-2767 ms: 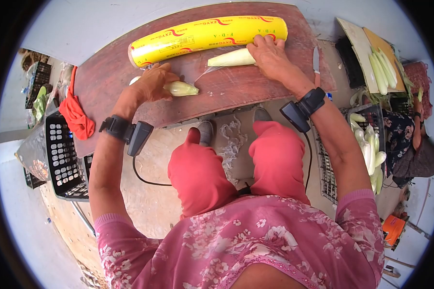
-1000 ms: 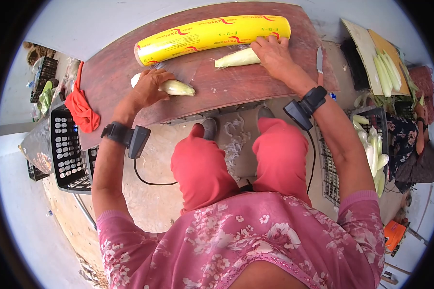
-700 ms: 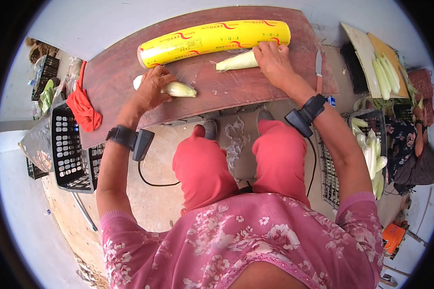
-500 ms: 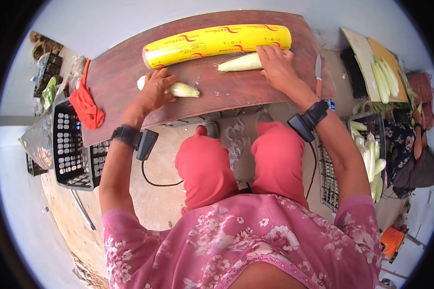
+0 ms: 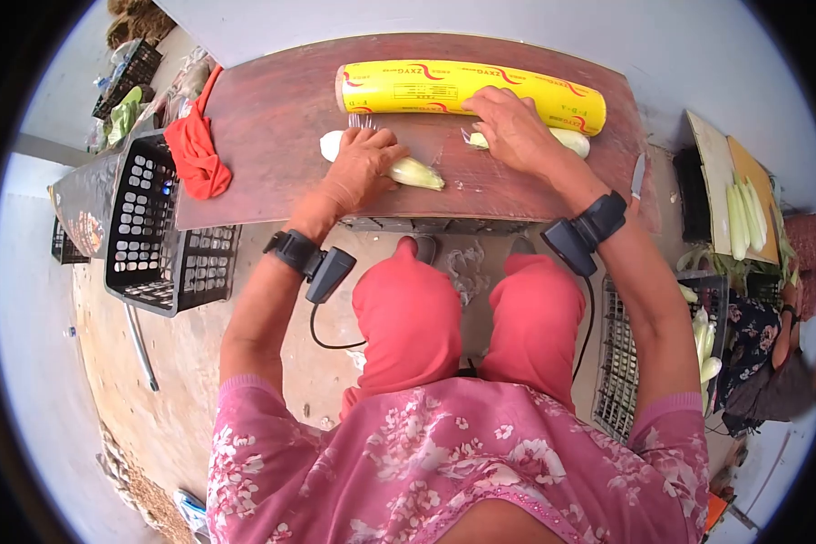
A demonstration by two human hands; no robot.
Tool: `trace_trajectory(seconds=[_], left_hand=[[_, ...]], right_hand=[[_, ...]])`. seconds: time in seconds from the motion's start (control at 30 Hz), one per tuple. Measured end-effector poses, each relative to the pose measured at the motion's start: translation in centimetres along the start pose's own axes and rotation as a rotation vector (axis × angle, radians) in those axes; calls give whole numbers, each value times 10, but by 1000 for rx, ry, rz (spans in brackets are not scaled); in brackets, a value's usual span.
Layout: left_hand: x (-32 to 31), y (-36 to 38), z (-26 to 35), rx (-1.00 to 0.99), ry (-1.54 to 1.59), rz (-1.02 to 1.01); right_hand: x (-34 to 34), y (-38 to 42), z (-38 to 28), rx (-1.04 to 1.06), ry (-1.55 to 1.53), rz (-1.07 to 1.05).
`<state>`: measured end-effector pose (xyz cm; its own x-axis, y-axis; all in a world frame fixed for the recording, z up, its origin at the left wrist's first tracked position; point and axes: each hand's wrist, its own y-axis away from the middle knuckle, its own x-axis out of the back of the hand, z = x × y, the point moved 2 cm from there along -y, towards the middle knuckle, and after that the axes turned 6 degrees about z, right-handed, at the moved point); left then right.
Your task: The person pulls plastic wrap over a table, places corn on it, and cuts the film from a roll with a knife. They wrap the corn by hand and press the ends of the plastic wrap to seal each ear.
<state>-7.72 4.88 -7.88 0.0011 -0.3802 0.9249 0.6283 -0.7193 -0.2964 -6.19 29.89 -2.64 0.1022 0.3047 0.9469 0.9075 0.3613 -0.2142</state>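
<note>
My left hand (image 5: 364, 168) is closed over a pale, husked ear that looks like corn (image 5: 417, 173), near the table's front edge. Its white butt end pokes out on the left and the yellow-green tip on the right. Shiny strands of clear film (image 5: 361, 121) show just above those fingers. A second pale ear (image 5: 571, 141) lies along the front of the yellow cling film roll (image 5: 471, 88). Over its middle reaches my right hand (image 5: 519, 134), fingers bent and apart, fingertips at the roll's lower edge.
A knife (image 5: 638, 177) lies at the table's (image 5: 281, 136) right end, a red cloth (image 5: 197, 154) at its left. Black crates (image 5: 140, 227) stand to the left. A crate (image 5: 615, 363) with more ears is at right, near another person (image 5: 754, 354) and boards holding long ears (image 5: 743, 218).
The view has shifted, so the table sits further right. My right hand has moved left along the second ear, uncovering its right end. My left hand stays on its ear.
</note>
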Motion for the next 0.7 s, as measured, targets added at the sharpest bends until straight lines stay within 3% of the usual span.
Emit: trace_trajectory(seconds=[0.23,0.33,0.43,0.53,0.63,0.7], left_hand=[[-7,10,9,18,-4,123],[-5,9,14,12,10,156],[-7,9,14,24,52,182],[-9,10,9,49,117,195],[-4,13,7,24,148,164],[3,20,6,21,164,165]], right_hand=[[-29,-40,-24,0,71,-88],[-42,-41,-32,160,-198,-152],[-47,-37,-55,83,-315,-347],[-55,-38,-62,24,-202,-248],[-59,-36,-66,9,-153,-384],[-59,-34,-65,87,-152,-342]])
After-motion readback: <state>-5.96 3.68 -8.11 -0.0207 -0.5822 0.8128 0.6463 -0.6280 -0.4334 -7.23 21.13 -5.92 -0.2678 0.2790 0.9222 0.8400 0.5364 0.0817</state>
